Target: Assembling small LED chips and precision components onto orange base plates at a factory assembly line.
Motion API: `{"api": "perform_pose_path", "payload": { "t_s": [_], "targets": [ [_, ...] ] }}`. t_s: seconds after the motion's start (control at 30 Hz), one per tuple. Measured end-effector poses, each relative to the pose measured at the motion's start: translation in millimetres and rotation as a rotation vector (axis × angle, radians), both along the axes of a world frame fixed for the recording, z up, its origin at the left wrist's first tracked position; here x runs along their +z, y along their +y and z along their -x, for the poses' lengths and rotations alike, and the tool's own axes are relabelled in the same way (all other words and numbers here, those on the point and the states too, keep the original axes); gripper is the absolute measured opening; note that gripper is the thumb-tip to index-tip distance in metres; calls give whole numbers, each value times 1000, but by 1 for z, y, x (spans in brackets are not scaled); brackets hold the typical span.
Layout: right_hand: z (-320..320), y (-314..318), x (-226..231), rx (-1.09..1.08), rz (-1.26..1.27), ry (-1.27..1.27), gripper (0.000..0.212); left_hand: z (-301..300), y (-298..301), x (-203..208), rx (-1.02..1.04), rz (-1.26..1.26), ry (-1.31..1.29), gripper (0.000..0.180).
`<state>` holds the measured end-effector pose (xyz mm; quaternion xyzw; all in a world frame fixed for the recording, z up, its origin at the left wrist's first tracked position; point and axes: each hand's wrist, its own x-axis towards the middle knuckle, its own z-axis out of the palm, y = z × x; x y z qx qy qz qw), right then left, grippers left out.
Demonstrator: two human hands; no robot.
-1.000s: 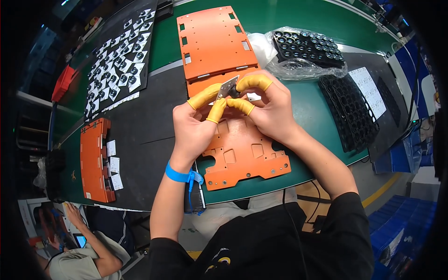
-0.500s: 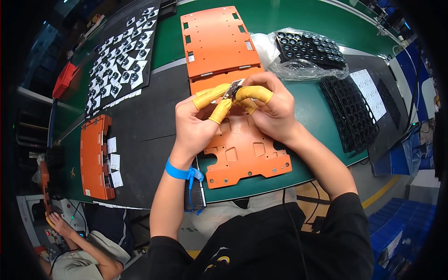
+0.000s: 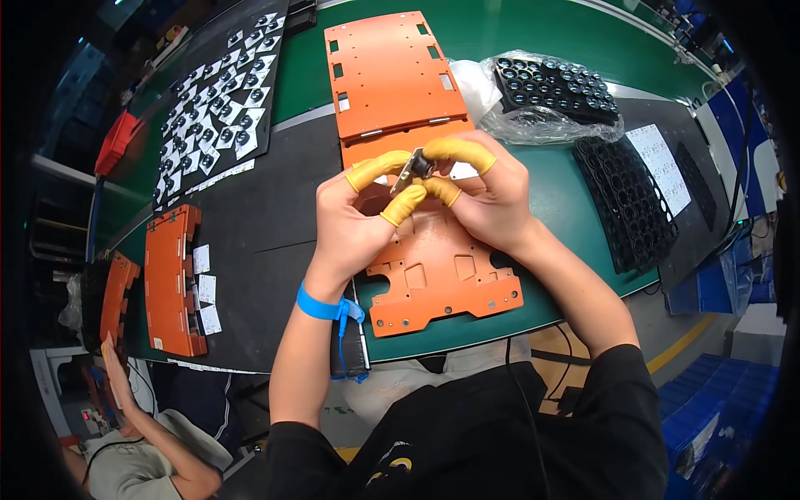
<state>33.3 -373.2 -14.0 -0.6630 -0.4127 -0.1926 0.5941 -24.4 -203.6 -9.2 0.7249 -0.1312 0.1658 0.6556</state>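
Observation:
Over the orange fixture (image 3: pixel 446 279), a small circuit board (image 3: pixel 405 173) is tilted on edge between my hands. My left hand (image 3: pixel 348 218) pinches the board by its edge, with yellow finger cots on the fingertips. A black cylindrical lens part (image 3: pixel 422 166) sits against the board's right face. My right hand (image 3: pixel 493 196), also in yellow finger cots, is closed round this lens part with thumb and forefinger. Beyond my hands the fixture's hinged orange lid (image 3: pixel 396 79) lies opened back. A blue wrist strap (image 3: pixel 319 305) is on my left wrist.
Left, a black board (image 3: pixel 218 171) carries many white pieces with black lenses. Another orange fixture (image 3: pixel 167 287) stands beside three white boards (image 3: pixel 207 289). Right are a bagged lens tray (image 3: pixel 554 87), a black tray (image 3: pixel 621 204) and a white sheet (image 3: pixel 658 167). A co-worker (image 3: pixel 154 437) sits lower left.
The board has turned more edge-on between my hands, and the lens part shows more clearly. My right forefinger has straightened over it. The co-worker's arm and orange fixture at far left have moved.

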Motion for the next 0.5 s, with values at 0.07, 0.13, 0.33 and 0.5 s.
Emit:
{"api": "perform_pose_path", "payload": {
  "t_s": [0.07, 0.13, 0.33, 0.5],
  "targets": [
    [2, 0, -2, -1, -38, 59, 30, 0, -2, 2, 9, -16, -15, 28],
    [1, -2, -5, 33, 48, 24, 31, 1, -2, 2, 34, -30, 16, 26],
    [2, -1, -4, 68, 119, 34, 32, 3, -2, -2, 189, -315, -143, 24],
    [1, 0, -2, -51, 160, -8, 30, -7, 4, -4, 237, -442, -350, 24]
  ]
}}
